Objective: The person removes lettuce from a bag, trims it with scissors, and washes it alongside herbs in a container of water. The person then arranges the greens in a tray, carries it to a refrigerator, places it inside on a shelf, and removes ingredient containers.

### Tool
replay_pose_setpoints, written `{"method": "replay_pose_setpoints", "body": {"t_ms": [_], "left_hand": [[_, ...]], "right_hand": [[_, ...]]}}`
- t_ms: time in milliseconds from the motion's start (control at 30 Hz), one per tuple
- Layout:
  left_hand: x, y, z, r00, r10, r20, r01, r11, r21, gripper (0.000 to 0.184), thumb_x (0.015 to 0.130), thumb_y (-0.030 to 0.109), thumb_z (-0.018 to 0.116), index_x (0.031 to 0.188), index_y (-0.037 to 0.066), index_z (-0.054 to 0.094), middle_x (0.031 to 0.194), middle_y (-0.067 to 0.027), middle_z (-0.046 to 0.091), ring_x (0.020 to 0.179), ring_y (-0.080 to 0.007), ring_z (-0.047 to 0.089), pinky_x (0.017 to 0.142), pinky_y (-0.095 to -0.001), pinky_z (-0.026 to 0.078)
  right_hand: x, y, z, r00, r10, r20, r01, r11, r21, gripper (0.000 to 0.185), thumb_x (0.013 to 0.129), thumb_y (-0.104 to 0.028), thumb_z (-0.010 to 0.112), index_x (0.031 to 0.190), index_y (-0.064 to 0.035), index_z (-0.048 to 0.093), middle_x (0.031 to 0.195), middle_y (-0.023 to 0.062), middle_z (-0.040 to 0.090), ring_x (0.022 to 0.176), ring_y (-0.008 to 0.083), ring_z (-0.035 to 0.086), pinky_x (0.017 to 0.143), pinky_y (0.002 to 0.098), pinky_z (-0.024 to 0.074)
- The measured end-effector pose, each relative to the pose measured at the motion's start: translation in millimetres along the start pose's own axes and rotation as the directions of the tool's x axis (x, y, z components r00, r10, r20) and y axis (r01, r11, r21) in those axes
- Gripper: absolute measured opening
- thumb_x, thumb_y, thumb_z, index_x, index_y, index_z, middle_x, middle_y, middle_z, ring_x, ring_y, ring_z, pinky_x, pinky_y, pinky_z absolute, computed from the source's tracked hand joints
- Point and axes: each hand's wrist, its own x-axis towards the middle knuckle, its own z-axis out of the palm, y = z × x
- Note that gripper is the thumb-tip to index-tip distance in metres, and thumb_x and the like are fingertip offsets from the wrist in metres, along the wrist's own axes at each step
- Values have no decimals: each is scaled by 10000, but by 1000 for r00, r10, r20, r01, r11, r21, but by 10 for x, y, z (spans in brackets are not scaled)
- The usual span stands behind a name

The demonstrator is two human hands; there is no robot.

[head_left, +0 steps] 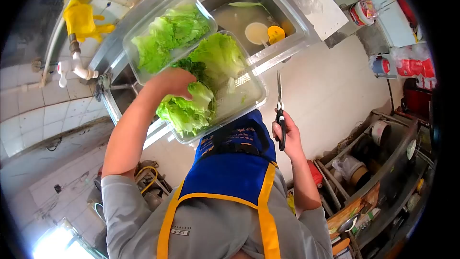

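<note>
My left hand (178, 82) is down among the lettuce (188, 114) in the nearer clear plastic container (258, 97), its fingers curled into the leaves. More leaves lie at the back of that container, with small pieces on its perforated bottom. Behind it to the left, a second clear container (130, 48) holds loose green lettuce (163, 36). To the right of the containers, my right hand (289, 136) is closed round the black handles of the scissors (281, 115). Their long blades point away from me and look nearly closed, touching nothing.
Behind the containers, a metal sink basin (282, 12) holds cloudy water, a leaf and a yellow scoop (276, 34). A yellow glove (85, 20) hangs over the pipe at left, above a tap (64, 73). Cluttered shelving (378, 187) stands at right.
</note>
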Motion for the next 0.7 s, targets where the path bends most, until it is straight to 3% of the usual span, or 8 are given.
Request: {"method": "replay_pose_setpoints", "body": {"t_ms": [33,67,200,300,333,433,633,700], "left_hand": [[59,102,-43,998,-52,-39,58,980,192,469,718,336,701,1103,83,611,1016,-130,603,977,-292,569,834,-387,452],[157,147,-21,960,77,-270,-45,991,123,393,725,327,686,1036,95,623,992,-126,601,962,-296,566,806,-405,456],[758,513,78,936,124,-330,-82,987,141,253,735,172,605,973,86,606,1044,-98,586,984,-265,547,830,-394,443],[1109,497,385,795,283,-537,-99,933,346,292,729,146,580,1016,95,593,1089,-78,565,1030,-250,521,870,-384,422],[1197,481,425,799,256,-543,-66,936,344,332,714,131,566,1045,112,581,1137,-66,538,1079,-239,493,926,-382,388],[1326,470,515,655,296,-696,14,915,402,326,704,142,574,1029,115,588,1126,-68,540,1086,-240,494,961,-389,367],[1278,405,502,664,246,-706,-45,956,291,226,696,129,592,919,112,623,1067,-53,573,1101,-240,494,970,-401,365],[1153,405,465,576,212,-790,-116,977,178,185,707,105,606,891,100,628,1048,-55,589,1071,-249,514,946,-401,385]], "right_hand": [[43,6,-82,1000,3,21,-2,1000,-13,455,898,-140,569,1316,-43,419,756,-5,502,624,65,479,565,207,400],[85,6,-151,999,3,38,-3,1000,14,475,889,-134,586,1319,-35,413,758,-11,499,631,64,477,568,206,400],[211,-80,-322,995,44,93,-51,996,74,531,864,-108,636,1321,3,391,765,-27,478,654,57,464,577,200,394],[317,-72,-395,995,-16,101,7,996,92,538,861,-118,643,1316,19,388,752,-32,468,654,49,455,573,196,386],[356,-92,-434,994,-6,106,-2,998,69,542,861,-119,644,1316,22,387,748,-33,466,653,48,453,575,194,385],[430,-143,-512,993,14,113,-16,1000,17,550,859,-123,648,1318,25,384,737,-35,464,652,45,452,579,189,383],[463,-152,-414,995,-3,100,0,999,37,553,855,-112,649,1325,14,386,741,-30,481,656,48,461,582,189,385],[479,-161,-319,996,-6,93,-1,997,80,553,854,-107,650,1326,10,387,746,-27,487,657,50,463,583,191,387]]}}
